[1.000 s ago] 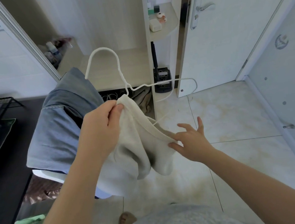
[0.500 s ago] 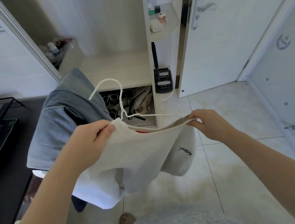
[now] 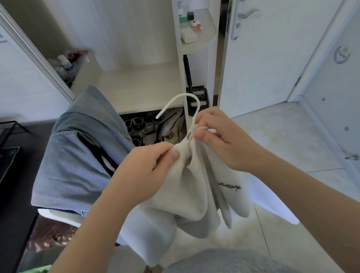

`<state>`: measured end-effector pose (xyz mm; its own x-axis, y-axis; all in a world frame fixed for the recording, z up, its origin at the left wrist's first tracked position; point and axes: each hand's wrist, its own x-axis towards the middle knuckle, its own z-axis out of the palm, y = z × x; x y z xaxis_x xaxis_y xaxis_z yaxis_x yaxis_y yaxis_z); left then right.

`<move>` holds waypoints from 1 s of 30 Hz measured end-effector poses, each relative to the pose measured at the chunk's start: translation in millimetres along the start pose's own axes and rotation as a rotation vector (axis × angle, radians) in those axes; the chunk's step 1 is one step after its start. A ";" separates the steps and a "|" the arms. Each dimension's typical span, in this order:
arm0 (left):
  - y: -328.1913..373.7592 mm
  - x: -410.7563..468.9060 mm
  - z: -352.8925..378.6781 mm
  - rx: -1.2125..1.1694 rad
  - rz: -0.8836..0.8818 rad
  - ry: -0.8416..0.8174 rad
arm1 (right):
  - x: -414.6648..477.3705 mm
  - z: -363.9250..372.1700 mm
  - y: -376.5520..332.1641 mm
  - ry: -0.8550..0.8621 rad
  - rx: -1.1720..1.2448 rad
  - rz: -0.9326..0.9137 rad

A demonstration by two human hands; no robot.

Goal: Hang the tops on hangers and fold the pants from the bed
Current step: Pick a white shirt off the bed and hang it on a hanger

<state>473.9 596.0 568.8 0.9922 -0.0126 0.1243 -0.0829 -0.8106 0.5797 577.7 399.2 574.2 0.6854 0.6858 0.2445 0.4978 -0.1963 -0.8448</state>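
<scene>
Pale grey soft cotton top [image 3: 186, 192], bunched on a thin white hanger [image 3: 185, 94], held above the tiled floor [image 3: 284, 144]. The left grip [image 3: 147, 167] pinches gathered collar fabric; the right grip [image 3: 223, 139] pinches the hanger below its hook. We judge it light and limp, best taken by the shoulders.

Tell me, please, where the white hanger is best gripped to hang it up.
Probably grip the white hanger at its neck, just under the hook, coming from the right, where the right hand pinches it. The hook stands bare above the bunched cream top, whose cloth hides the shoulders.
</scene>
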 end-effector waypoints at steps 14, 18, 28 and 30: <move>-51.5 -9.6 -26.6 0.164 -0.052 0.106 | -7.0 -40.1 16.2 -0.102 -0.040 0.198; -51.5 -9.3 -24.2 0.103 -0.077 0.098 | -3.8 -37.0 13.6 -0.096 -0.063 0.216; -67.7 -20.2 -4.0 -0.059 -0.094 0.161 | -7.4 -25.9 14.5 0.013 -0.007 0.190; -76.2 -24.3 8.2 -0.111 -0.175 0.209 | -6.2 -28.1 12.4 0.041 -0.011 0.192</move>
<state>456.9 653.2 515.0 0.9524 0.2523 0.1711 0.0667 -0.7203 0.6905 594.6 372.8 575.6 0.7892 0.6062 0.0983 0.3612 -0.3287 -0.8726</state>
